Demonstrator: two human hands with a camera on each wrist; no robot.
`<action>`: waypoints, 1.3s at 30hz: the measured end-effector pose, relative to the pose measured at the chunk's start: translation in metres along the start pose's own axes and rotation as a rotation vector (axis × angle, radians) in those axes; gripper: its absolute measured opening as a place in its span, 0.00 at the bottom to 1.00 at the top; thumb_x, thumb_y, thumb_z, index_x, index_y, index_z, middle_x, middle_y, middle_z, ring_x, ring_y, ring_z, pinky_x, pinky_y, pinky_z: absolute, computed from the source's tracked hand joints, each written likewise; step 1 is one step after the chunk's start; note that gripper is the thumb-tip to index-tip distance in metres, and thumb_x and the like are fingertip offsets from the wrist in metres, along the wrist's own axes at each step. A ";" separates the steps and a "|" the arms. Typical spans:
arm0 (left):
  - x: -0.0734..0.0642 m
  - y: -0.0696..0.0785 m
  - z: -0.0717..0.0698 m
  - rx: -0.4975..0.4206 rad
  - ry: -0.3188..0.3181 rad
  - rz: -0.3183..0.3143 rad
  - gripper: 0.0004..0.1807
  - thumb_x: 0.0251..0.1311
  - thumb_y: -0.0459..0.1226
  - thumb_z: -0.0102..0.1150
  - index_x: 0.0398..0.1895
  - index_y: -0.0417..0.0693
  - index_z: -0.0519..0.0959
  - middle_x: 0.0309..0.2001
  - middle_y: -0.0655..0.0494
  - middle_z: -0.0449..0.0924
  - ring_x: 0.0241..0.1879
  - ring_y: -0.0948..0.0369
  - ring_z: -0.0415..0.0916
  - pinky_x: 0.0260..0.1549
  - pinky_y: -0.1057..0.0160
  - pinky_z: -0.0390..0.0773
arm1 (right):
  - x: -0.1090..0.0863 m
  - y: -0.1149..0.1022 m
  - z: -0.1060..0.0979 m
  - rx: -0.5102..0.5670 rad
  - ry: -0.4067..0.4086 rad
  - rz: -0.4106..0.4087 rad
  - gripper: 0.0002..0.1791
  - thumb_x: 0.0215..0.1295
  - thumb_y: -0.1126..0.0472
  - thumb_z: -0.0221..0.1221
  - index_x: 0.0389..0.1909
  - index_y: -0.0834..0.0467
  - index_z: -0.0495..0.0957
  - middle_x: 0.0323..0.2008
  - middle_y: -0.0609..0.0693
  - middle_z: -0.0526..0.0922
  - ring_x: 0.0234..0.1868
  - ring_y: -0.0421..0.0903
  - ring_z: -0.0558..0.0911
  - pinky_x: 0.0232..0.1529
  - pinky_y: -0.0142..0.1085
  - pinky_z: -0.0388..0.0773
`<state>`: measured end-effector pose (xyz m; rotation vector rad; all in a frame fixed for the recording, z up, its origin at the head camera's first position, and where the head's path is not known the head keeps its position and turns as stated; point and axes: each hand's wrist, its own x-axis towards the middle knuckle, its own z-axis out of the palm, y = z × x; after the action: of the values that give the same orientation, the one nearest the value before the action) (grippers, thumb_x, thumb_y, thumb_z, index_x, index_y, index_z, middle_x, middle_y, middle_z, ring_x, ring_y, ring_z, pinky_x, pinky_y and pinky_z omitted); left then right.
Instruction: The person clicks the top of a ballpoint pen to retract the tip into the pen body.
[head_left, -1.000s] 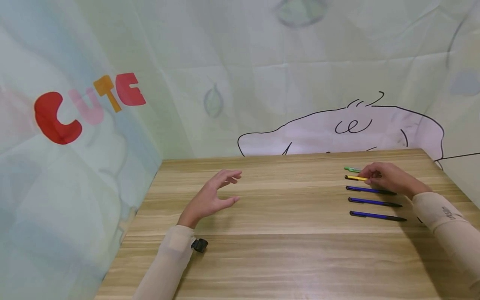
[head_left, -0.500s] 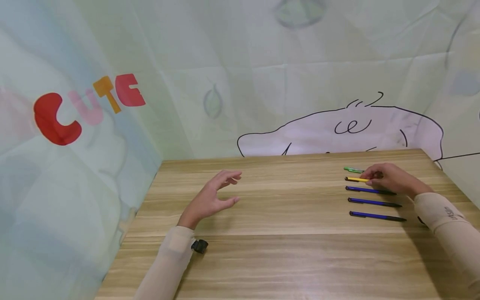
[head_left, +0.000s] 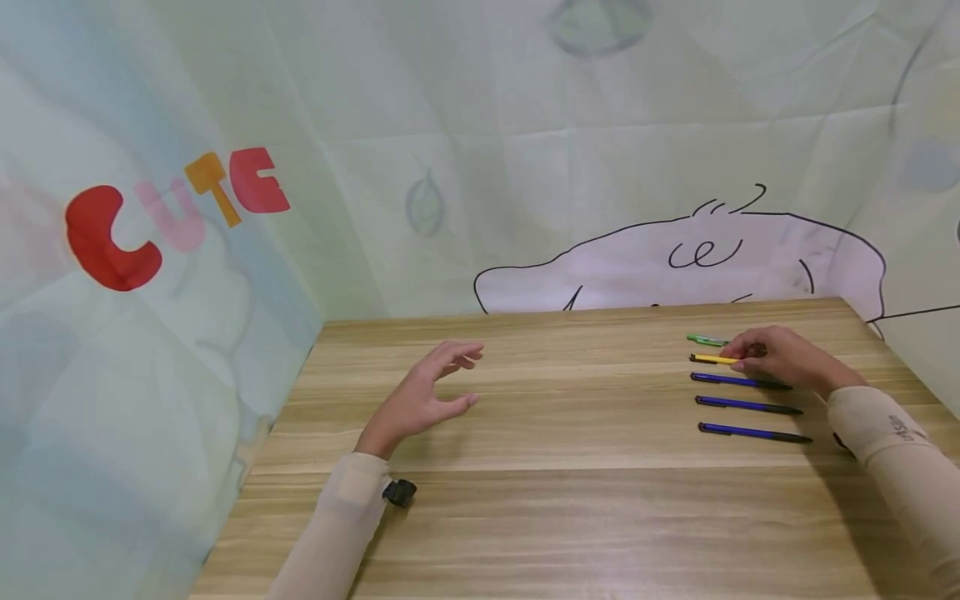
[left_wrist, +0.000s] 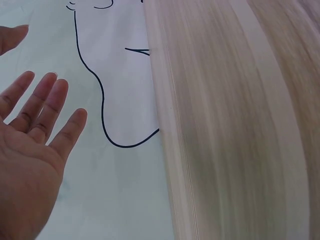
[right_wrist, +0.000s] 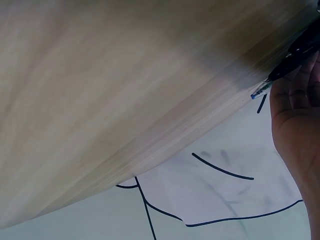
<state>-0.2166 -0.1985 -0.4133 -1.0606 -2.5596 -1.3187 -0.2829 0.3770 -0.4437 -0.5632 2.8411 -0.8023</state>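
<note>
Right hand [head_left: 780, 358] pinches yellow pen [head_left: 711, 359], between green pen [head_left: 706, 340] and three blue pens [head_left: 738, 405]. Left hand [head_left: 422, 396] spread, holding nothing. I see yellow pen nudged slightly toward blue pens over past second; row spacing looks evener, I judge. Table [head_left: 570, 525] stretches wide between hands; far edge just past green pen.

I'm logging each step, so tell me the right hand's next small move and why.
Probably the right hand should release the yellow pen: it pinches that pen, whose visible end roughly lines up with those of the green pen and blue pen beside it.
</note>
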 end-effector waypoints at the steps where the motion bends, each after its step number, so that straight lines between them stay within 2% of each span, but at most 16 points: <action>1: 0.000 0.000 0.000 0.000 0.000 0.000 0.38 0.59 0.31 0.71 0.72 0.58 0.68 0.62 0.58 0.74 0.60 0.52 0.74 0.67 0.48 0.71 | 0.000 0.000 0.000 -0.001 0.001 0.000 0.08 0.67 0.67 0.65 0.44 0.55 0.87 0.46 0.51 0.86 0.42 0.37 0.79 0.43 0.29 0.78; 12: 0.003 0.002 0.001 0.003 0.002 -0.014 0.40 0.58 0.30 0.72 0.72 0.58 0.68 0.63 0.58 0.73 0.61 0.54 0.74 0.68 0.50 0.71 | -0.002 0.000 0.000 -0.028 0.022 -0.034 0.07 0.67 0.64 0.66 0.44 0.54 0.87 0.47 0.53 0.87 0.45 0.38 0.80 0.45 0.31 0.78; 19: 0.007 0.003 0.002 -0.024 0.000 -0.016 0.38 0.59 0.33 0.72 0.73 0.54 0.68 0.64 0.51 0.73 0.62 0.52 0.73 0.69 0.48 0.69 | -0.002 0.003 0.000 -0.044 0.022 -0.018 0.08 0.67 0.65 0.65 0.44 0.54 0.87 0.46 0.51 0.87 0.45 0.38 0.80 0.46 0.31 0.78; 27: 0.012 0.008 0.003 -0.002 0.002 -0.013 0.38 0.59 0.32 0.71 0.73 0.56 0.68 0.63 0.55 0.74 0.61 0.55 0.74 0.68 0.50 0.71 | -0.002 0.001 0.000 -0.031 0.023 -0.007 0.08 0.69 0.63 0.65 0.46 0.56 0.87 0.46 0.51 0.87 0.47 0.41 0.80 0.46 0.31 0.78; 33: 0.016 0.012 0.005 -0.011 -0.005 -0.009 0.38 0.60 0.34 0.71 0.73 0.56 0.68 0.64 0.54 0.74 0.61 0.55 0.74 0.68 0.50 0.71 | -0.004 0.000 0.001 -0.015 0.037 -0.028 0.07 0.68 0.63 0.65 0.45 0.57 0.86 0.47 0.54 0.87 0.45 0.39 0.80 0.44 0.31 0.78; 39: 0.020 0.010 0.009 -0.020 -0.002 0.007 0.37 0.60 0.36 0.72 0.72 0.55 0.69 0.64 0.56 0.74 0.61 0.54 0.74 0.68 0.50 0.71 | -0.005 0.000 0.002 -0.017 0.052 -0.039 0.07 0.69 0.63 0.64 0.44 0.58 0.85 0.41 0.49 0.86 0.40 0.38 0.78 0.40 0.31 0.77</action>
<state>-0.2237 -0.1766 -0.4049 -1.0730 -2.5473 -1.3445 -0.2776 0.3779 -0.4448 -0.6103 2.8950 -0.8115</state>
